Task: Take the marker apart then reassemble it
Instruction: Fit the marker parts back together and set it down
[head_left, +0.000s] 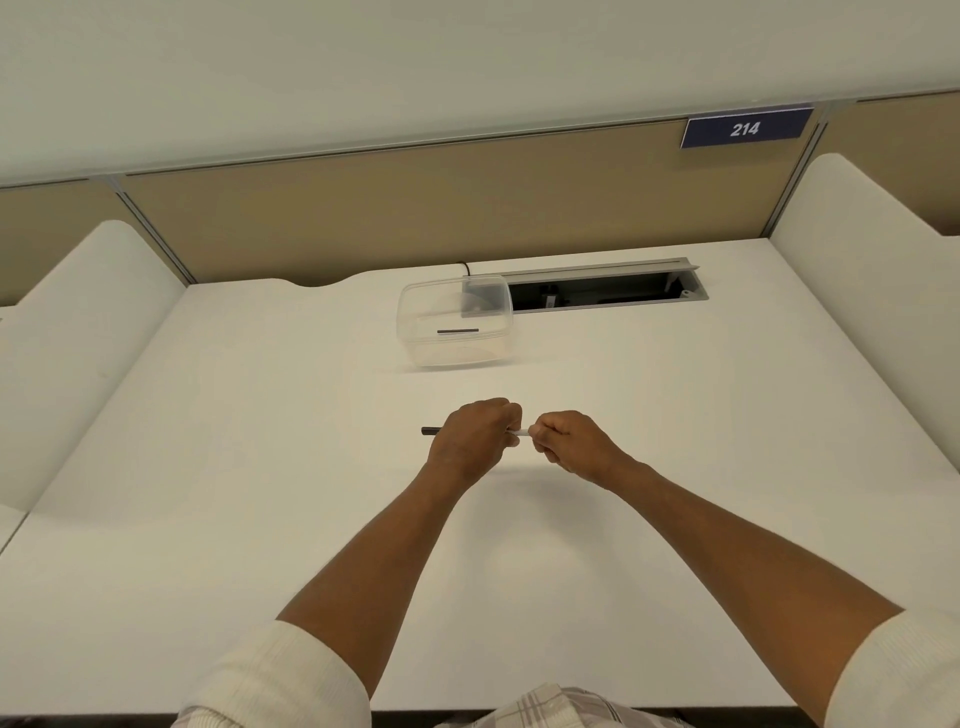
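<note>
I hold the marker (519, 432) level above the white desk (260, 493), gripped from both ends. My left hand (475, 439) is closed around its body, and a black end pokes out to the left of the fist. My right hand (569, 441) pinches the other end. A short white stretch of the barrel shows between the two fists. The rest of the marker is hidden inside my hands.
A clear plastic container (454, 325) stands at the back of the desk with a thin dark stick (457, 330) lying in it. Behind it an open cable tray (602, 288) is set into the desk. White side dividers flank both sides.
</note>
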